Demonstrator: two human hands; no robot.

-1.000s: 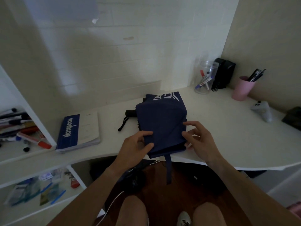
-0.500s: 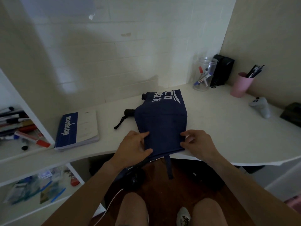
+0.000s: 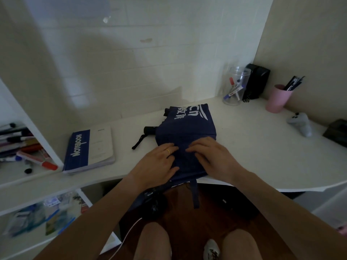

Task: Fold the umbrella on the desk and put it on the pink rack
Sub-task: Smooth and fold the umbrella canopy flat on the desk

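Observation:
The navy blue umbrella (image 3: 185, 128) lies collapsed on the white desk (image 3: 262, 151), with white lettering on its far end. Its black handle (image 3: 149, 130) and wrist cord stick out to the left. A fabric closure strap (image 3: 195, 194) hangs over the desk's front edge. My left hand (image 3: 157, 166), wearing a ring, and my right hand (image 3: 214, 158) both rest on the near half of the canopy. Their fingertips almost meet in the middle, holding the cloth folded inward. I see no pink rack.
A blue and white notebook (image 3: 88, 149) lies to the left. At the back right stand a clear jar of markers (image 3: 234, 89), a black box (image 3: 256, 83) and a pink pen cup (image 3: 277, 100). A grey controller (image 3: 300, 123) lies right. Left shelf (image 3: 24, 147) holds markers.
Both hands moved from the canopy's side edges in to its middle, drawing the cloth inward. The camera view shifted slightly.

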